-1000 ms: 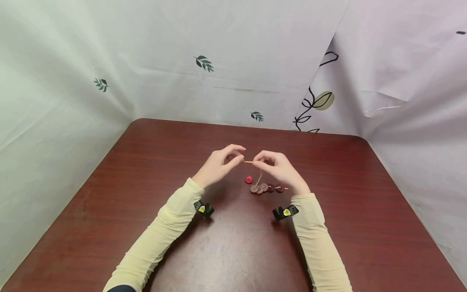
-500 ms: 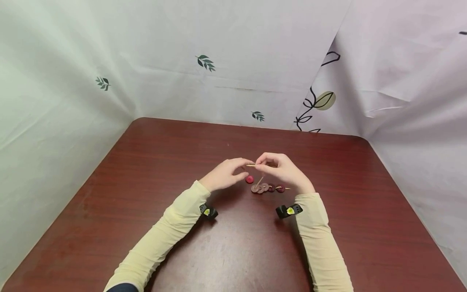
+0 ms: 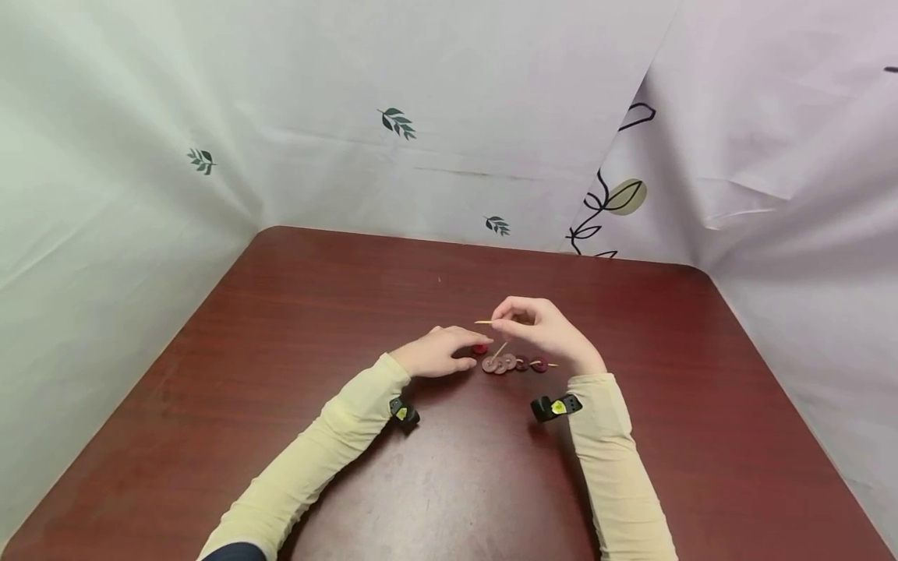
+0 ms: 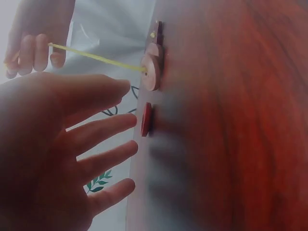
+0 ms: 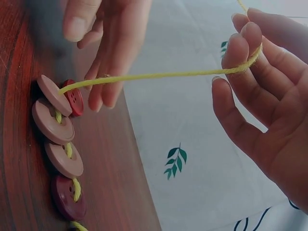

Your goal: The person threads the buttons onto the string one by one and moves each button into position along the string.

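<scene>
My right hand (image 3: 543, 327) pinches a yellow string (image 5: 168, 74) close to its end, and a short tip sticks out to the left. From those fingers the string slopes down to a row of threaded buttons on the table. Several are dull pink, such as the pink button (image 5: 54, 124), and beyond them comes a maroon button (image 5: 68, 197). A loose red button (image 4: 146, 120) lies beside the row. Just over it reaches my left hand (image 3: 436, 352), fingers spread and holding nothing. In the head view the left fingertips partly cover the red button; whether they touch it, I cannot tell.
The dark red wooden table (image 3: 316, 296) stretches out on all sides. White cloth (image 3: 316, 171) with a leaf print hangs behind and along both sides. Each wrist wears a small black camera, such as the right wrist camera (image 3: 556, 407).
My left hand has left the string's tip and come down toward the table, to the red button. The right hand keeps its pinch on the string and has sunk slightly.
</scene>
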A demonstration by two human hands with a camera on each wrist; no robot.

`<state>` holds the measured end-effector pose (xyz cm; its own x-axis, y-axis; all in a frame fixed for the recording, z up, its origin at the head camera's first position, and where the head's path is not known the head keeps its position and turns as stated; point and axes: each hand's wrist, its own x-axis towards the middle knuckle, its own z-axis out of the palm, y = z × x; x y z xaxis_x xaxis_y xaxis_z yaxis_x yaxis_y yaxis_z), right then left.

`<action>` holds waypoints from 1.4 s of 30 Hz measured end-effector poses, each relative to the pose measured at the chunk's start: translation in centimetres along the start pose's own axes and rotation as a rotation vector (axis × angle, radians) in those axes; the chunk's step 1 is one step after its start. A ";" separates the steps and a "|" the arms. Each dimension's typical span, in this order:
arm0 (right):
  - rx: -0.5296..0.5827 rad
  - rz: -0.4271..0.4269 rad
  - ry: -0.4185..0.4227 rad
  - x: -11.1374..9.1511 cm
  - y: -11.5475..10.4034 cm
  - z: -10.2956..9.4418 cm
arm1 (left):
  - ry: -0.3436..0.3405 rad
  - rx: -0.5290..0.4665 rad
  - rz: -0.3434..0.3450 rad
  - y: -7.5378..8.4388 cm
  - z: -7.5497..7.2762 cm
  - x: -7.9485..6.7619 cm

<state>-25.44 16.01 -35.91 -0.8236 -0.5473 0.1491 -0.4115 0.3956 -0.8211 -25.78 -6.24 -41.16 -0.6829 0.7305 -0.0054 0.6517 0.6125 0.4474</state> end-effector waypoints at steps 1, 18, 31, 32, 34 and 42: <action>-0.010 0.000 -0.001 0.0 0.0 0.0 | -0.010 0.003 -0.003 0.0 0.1 0.0; -0.002 0.020 -0.017 -0.1 -0.4 0.0 | 0.005 0.077 -0.010 0.0 0.2 0.1; -0.022 0.056 -0.022 0.0 -0.4 0.1 | 0.037 0.077 0.000 0.2 0.2 -0.2; -0.022 0.057 -0.021 0.0 -0.4 0.1 | 0.033 0.079 -0.004 0.2 0.2 -0.2; -0.023 0.057 -0.022 -0.1 -0.4 0.1 | 0.024 0.083 -0.009 0.3 0.0 -0.2; -0.031 0.054 -0.035 -0.3 -0.5 0.1 | 0.010 0.101 -0.012 0.4 -0.4 -0.2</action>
<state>-24.95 15.87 -35.61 -0.8309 -0.5498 0.0855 -0.3795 0.4475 -0.8098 -25.55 -6.26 -40.64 -0.6941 0.7199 -0.0009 0.6729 0.6493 0.3545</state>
